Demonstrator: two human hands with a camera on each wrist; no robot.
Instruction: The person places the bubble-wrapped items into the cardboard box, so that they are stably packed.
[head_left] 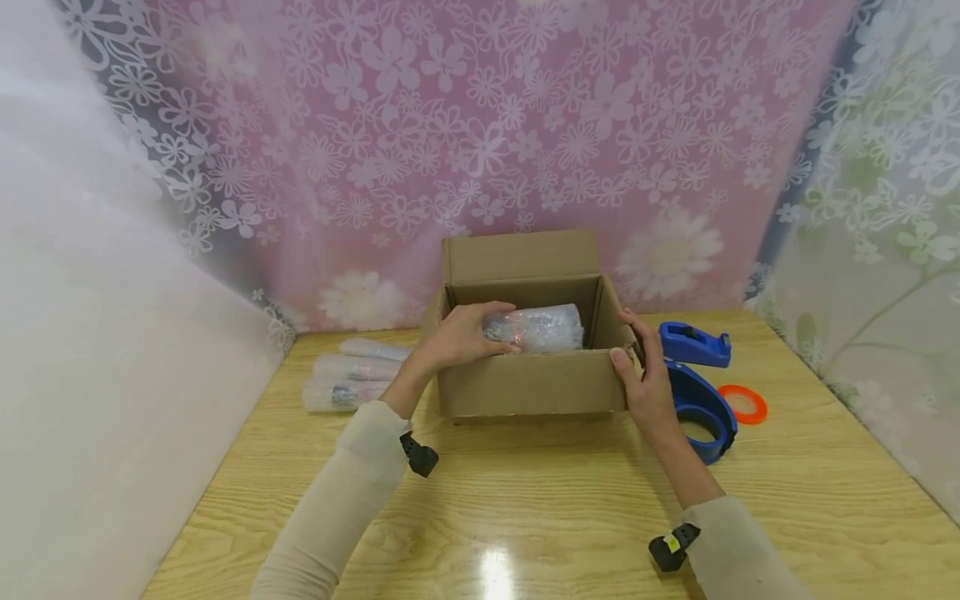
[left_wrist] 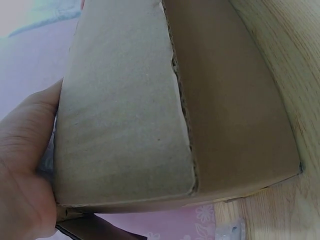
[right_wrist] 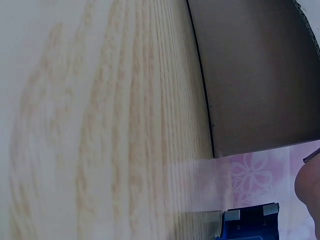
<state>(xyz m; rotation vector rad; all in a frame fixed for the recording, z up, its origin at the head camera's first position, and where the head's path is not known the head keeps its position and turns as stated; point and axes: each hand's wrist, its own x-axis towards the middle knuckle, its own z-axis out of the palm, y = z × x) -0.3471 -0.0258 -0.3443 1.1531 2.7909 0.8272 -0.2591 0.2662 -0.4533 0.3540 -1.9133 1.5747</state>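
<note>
An open cardboard box (head_left: 532, 387) stands on the table, its back flap raised. My left hand (head_left: 461, 335) reaches over the front left of the box and grips the left end of a bubble-wrapped cylinder (head_left: 547, 327), which lies sideways in the box opening. What the wrapping covers is too blurred to tell. On the other side, my right hand (head_left: 648, 379) holds the box's right wall near the front corner, thumb toward the front. The left wrist view shows the box's front flap (left_wrist: 120, 110) hiding the fingers. Only a bit of the right hand (right_wrist: 309, 185) enters the right wrist view.
Several bubble-wrapped rolls (head_left: 352, 368) lie left of the box. To its right are a blue tape dispenser (head_left: 696, 343), a larger blue ring-shaped holder (head_left: 723, 417) and an orange tape roll (head_left: 750, 404). Flowered curtains (head_left: 487, 125) hang behind the wooden table (head_left: 570, 500).
</note>
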